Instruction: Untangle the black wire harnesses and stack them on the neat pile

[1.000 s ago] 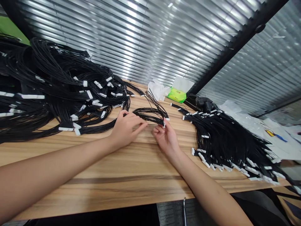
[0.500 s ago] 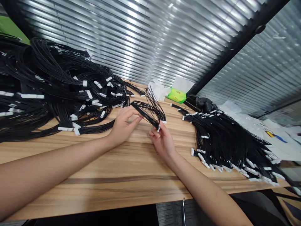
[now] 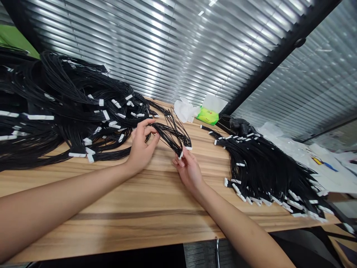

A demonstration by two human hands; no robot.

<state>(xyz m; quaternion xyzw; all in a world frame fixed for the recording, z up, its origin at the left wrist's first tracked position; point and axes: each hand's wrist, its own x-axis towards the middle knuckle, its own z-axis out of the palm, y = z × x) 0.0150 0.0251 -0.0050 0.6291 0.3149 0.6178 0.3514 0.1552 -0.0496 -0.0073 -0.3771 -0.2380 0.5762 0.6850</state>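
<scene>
Bare left forearm (image 3: pixel 69 199), bare right forearm (image 3: pixel 234 227), bare left hand (image 3: pixel 140 149), bare right hand (image 3: pixel 190 172), slim fingers (image 3: pixel 153 143)

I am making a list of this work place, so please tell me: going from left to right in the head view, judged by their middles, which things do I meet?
Left cable pile → left hand → held cables → right hand → green pack → right cable pile → yellow-and-blue tool.

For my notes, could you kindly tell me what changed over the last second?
The left hand moved left and touches the black wires; the right hand shifted slightly left and nearer the person, keeping its grip on a white plug. The left cable pile and right cable pile stayed put.
</scene>
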